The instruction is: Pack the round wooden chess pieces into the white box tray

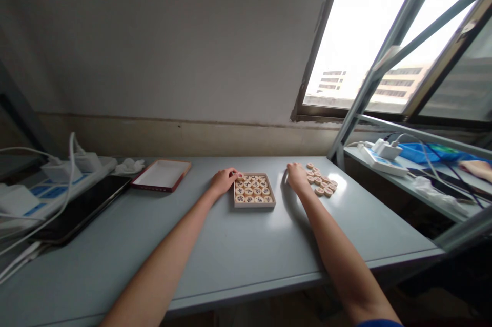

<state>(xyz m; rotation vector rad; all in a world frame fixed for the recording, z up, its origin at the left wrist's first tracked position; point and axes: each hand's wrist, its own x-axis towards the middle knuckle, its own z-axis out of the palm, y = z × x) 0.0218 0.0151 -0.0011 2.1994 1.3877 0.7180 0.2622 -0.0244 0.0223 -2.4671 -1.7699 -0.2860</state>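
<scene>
A shallow square box [255,205] stands mid-desk, with rows of round wooden Chinese chess pieces [249,191] lying face up in it. At its far left corner, my left hand [224,182] pinches a Chinese chess piece with a red character [240,175]. To the right of the box is my right hand [297,175], its fingers curled down near the desk; whatever is in them is hidden. Beside that hand lies a loose group of wooden chess pieces [318,181], several of them touching one another.
The box's red-edged lid [161,175] lies at the back left. Near it are a dark tablet [86,209], a power strip [54,191] and white cables. Metal posts [355,106] rise by the window. Beyond them, a second desk holds another power strip [380,158] and a person's hand [476,168].
</scene>
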